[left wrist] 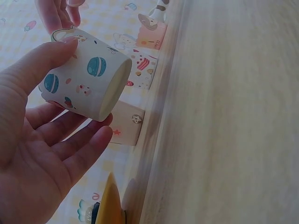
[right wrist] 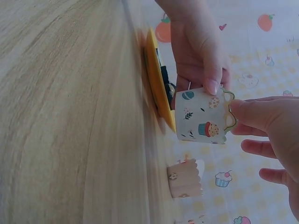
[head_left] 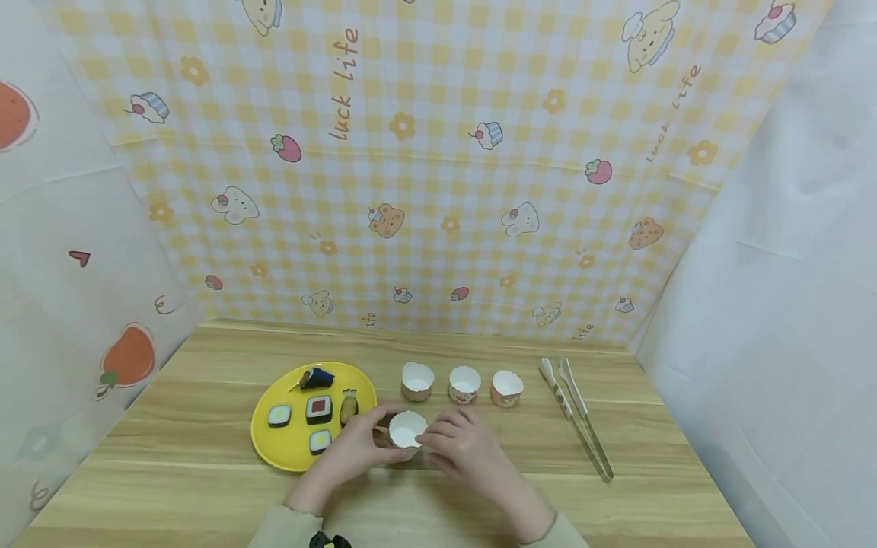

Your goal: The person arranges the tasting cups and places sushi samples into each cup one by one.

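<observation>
A white paper baking cup with a scalloped rim and printed pastries is held above the table, its mouth upward. My left hand grips its side, the thumb on the near wall and the fingers around the far side. At the rim, my right hand pinches the edge between thumb and forefinger, as the right wrist view shows; its other fingers are off the cup. Behind stand a brown paper cup, a white patterned cup and a pink cup in a row.
Left of my hands lies a yellow plate with several sushi pieces, including a roll with a red centre. Metal tongs lie spread on the wooden table to the right. A checked cloth hangs behind.
</observation>
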Demonstrator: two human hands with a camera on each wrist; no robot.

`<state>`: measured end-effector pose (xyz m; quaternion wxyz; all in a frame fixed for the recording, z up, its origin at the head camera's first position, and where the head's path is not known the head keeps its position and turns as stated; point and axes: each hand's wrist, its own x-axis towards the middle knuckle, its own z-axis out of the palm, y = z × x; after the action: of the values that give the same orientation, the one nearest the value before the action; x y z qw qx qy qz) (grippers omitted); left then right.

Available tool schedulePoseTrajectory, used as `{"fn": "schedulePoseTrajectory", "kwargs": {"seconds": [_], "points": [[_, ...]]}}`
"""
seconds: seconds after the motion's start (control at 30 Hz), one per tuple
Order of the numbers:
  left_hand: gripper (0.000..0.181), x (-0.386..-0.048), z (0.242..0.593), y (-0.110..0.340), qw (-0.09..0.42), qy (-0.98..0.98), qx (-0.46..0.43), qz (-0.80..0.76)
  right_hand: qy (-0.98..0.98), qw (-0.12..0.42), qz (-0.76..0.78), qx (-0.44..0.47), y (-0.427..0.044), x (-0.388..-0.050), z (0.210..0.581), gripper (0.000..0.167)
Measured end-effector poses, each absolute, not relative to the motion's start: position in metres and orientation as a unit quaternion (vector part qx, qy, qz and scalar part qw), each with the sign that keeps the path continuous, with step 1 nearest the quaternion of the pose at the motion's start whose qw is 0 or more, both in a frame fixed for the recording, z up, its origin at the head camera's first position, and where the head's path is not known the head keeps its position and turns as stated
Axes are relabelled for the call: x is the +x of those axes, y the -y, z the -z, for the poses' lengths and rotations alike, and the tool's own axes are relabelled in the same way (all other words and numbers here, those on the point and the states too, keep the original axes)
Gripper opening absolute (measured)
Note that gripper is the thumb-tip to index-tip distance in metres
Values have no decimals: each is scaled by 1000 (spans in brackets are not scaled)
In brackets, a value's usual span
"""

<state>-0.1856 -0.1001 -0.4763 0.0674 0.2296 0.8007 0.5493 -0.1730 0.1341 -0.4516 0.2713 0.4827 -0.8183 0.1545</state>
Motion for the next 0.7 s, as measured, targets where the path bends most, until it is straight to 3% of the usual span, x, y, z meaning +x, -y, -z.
{"fn": "schedulePoseTrajectory", "kwargs": {"seconds": [0.7], "points": [[59,-186,476,99,64,-806,235,-539,828,257,-144,478,-127,-174,457,24]]}}
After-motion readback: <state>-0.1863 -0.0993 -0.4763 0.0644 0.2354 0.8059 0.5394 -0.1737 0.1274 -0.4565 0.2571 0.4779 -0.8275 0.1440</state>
